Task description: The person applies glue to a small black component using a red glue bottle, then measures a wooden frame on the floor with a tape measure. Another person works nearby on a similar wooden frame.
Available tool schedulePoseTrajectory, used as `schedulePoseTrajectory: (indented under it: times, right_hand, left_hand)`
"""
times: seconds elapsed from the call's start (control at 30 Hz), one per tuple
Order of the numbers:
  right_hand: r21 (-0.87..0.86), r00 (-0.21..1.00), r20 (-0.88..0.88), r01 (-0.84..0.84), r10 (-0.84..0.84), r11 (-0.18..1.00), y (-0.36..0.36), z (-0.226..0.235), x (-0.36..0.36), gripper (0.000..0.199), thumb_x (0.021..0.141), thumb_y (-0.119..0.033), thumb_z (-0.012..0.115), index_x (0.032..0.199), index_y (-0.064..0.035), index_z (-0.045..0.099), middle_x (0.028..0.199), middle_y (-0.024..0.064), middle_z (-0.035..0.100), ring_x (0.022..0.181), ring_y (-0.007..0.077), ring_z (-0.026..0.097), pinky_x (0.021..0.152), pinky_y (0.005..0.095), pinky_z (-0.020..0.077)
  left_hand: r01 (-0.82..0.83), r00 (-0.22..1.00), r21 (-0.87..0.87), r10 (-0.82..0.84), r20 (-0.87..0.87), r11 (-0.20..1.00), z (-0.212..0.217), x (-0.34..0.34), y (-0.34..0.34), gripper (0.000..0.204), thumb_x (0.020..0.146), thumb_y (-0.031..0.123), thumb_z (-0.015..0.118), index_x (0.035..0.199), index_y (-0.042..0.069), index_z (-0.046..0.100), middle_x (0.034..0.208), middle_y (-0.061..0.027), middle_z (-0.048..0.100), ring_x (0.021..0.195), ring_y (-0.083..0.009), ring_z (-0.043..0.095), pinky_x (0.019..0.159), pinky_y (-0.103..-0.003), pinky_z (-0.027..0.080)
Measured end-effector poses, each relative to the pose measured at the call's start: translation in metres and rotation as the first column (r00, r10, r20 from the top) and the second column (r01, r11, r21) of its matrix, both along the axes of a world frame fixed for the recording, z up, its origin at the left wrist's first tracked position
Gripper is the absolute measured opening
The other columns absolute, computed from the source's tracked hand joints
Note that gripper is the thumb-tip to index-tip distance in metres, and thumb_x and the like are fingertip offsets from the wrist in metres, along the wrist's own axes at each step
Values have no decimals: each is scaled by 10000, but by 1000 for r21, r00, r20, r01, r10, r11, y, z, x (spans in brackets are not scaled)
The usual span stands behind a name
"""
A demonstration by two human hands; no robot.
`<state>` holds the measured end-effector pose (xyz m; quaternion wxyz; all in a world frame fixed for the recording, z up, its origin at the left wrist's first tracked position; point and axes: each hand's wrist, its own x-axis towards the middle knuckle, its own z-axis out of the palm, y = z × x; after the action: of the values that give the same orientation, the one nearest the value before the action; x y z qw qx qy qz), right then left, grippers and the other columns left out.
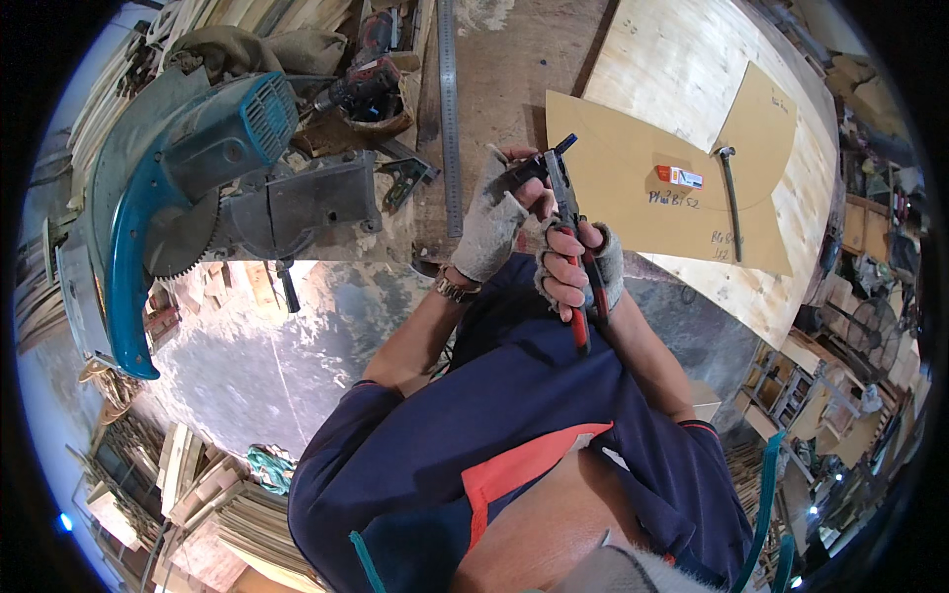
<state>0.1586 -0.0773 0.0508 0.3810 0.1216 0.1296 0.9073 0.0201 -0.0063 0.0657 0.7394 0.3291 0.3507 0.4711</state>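
Right hand (578, 272): fingers clamped round the handles of the red-handled pliers (563, 193), which are held in the air just off the near left corner of the tan sheet (613, 138). Left hand (492, 232): fingers curled in at a dark piece (524, 170) by the pliers' head; can't tell if they're clamped on it or only steadying. Blue tip (566, 143) sticks out at the head, close to the sheet's left edge.

Doing it well, my read: brace the head with the left, keep fingertips clear of the pinch, squeeze evenly from low on the handles, keep the work in sight.

Containers: small red-and-white carton (680, 177) lies on the sheet, contents not visible. Hammer (732, 203) right of it, also on the sheet. Well left of the sheet, beyond the steel ruler (450, 119), an open box (395, 125) has a drill (368, 84) at it; rest of the insides too dark. Blue saw (208, 138) farther left of the sheet.
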Motion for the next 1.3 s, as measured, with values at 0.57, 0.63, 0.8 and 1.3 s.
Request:
schedulePoseTrajectory:
  times: [0.57, 0.63, 0.8, 1.3]
  right_hand:
    - [-76, 891, 454, 72, -30, 994, 19, -11, 23, 346, 1009, -425, 582, 1011, -83, 529, 835, 143, 581, 821, 343, 624, 728, 533, 574]
    - [-82, 523, 852, 82, 27, 993, 36, -19, 24, 355, 989, -411, 588, 991, -56, 585, 827, 126, 616, 803, 304, 629, 671, 434, 501]
    - [-227, -672, 714, -486, -195, 844, 57, -76, 25, 421, 908, -405, 593, 908, 14, 631, 797, 170, 686, 780, 296, 691, 731, 424, 525]
    - [-221, -746, 614, -478, -259, 850, 81, -112, -3, 517, 835, -467, 621, 839, 40, 725, 720, 210, 708, 788, 377, 732, 748, 454, 553]
  left_hand:
    - [-93, 995, -328, 100, 5, 940, -38, -21, 17, 516, 1025, 570, 518, 871, 80, 569, 693, -36, 579, 591, -161, 571, 557, -305, 453]
    - [-132, 991, -225, 137, 6, 965, -41, -27, 18, 491, 1025, 547, 539, 858, 87, 559, 694, -41, 580, 614, -161, 570, 580, -306, 455]
    - [-164, 972, -30, 156, -176, 986, -30, -39, 21, 469, 1034, 506, 555, 836, 81, 562, 709, -37, 602, 651, -131, 568, 615, -288, 452]
    - [-190, 958, -31, 179, -222, 981, -24, -51, 16, 319, 1005, 328, 660, 1075, 17, 653, 850, -71, 718, 764, -127, 669, 695, -270, 520]
